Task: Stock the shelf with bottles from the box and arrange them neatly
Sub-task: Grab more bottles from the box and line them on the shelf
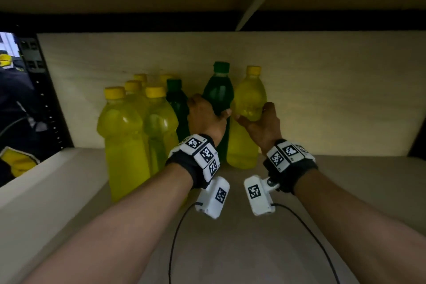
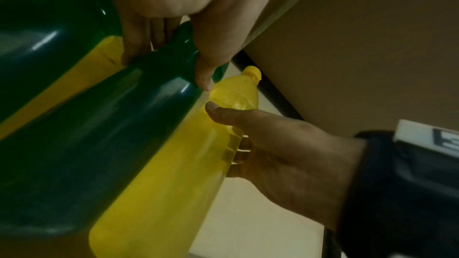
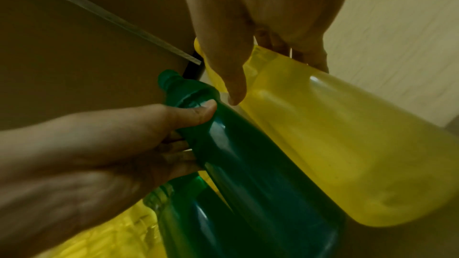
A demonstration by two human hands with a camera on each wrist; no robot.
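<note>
Gripping a green bottle (image 1: pixel 218 97) at the shoulder with the left hand (image 1: pixel 204 120) and a yellow bottle (image 1: pixel 247 117) with the right hand (image 1: pixel 261 125), the person has both upright on the shelf (image 1: pixel 345 191), side by side and right of the standing cluster. Best now, I'd say: slide each back level and tuck them close. Both are capped, translucent plastic, full of coloured liquid.
</note>
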